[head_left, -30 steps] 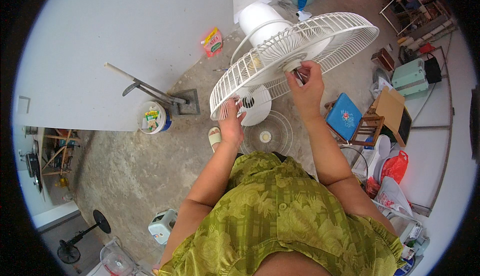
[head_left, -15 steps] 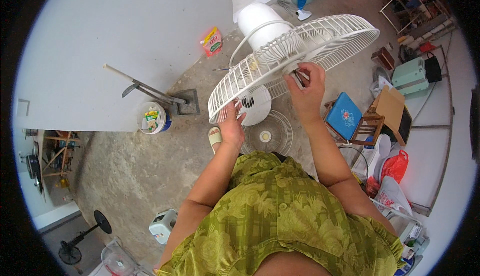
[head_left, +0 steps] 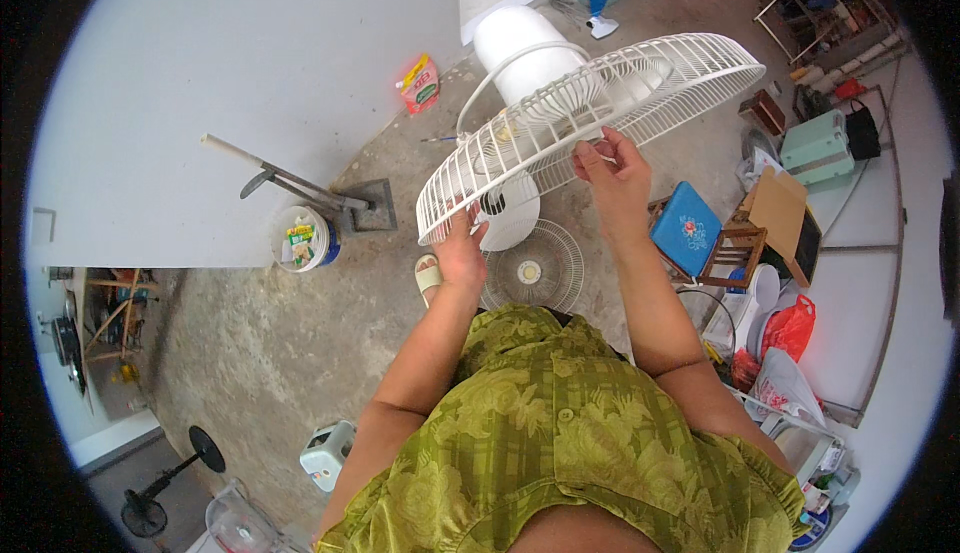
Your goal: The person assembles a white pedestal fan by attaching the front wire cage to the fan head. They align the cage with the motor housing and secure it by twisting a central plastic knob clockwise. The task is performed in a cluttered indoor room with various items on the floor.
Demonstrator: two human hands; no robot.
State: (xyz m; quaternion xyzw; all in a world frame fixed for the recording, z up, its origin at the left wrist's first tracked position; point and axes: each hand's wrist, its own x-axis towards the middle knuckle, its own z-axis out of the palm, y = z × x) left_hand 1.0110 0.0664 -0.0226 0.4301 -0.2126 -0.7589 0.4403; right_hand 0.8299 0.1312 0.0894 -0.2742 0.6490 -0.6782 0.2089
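Note:
A white electric fan [head_left: 528,53] stands tilted in front of me, its rear wire grille [head_left: 690,53] facing me. At the grille's near left rim, my left hand [head_left: 462,253] is closed round the wires. My right hand [head_left: 612,175] is raised beside the middle of the grille, thumb and fingers pinched together; whatever they pinch is hidden or too small to name. Below the grille shows the round white base [head_left: 512,215]. Another round wire grille [head_left: 552,248] with a pale centre lies on the floor by my feet.
Left of the fan, a white bucket [head_left: 322,221] stands by a metal post on a square base [head_left: 378,208]. A red pouch [head_left: 420,85] leans near the wall. On the right are a blue-seated chair [head_left: 686,228], cardboard [head_left: 772,208] and a red bag [head_left: 790,329]. A small stool [head_left: 325,455] sits lower left.
My right hand has turned and its fingers have shifted at the grille's centre, covering the hub part seen before. My left hand keeps its hold on the rim.

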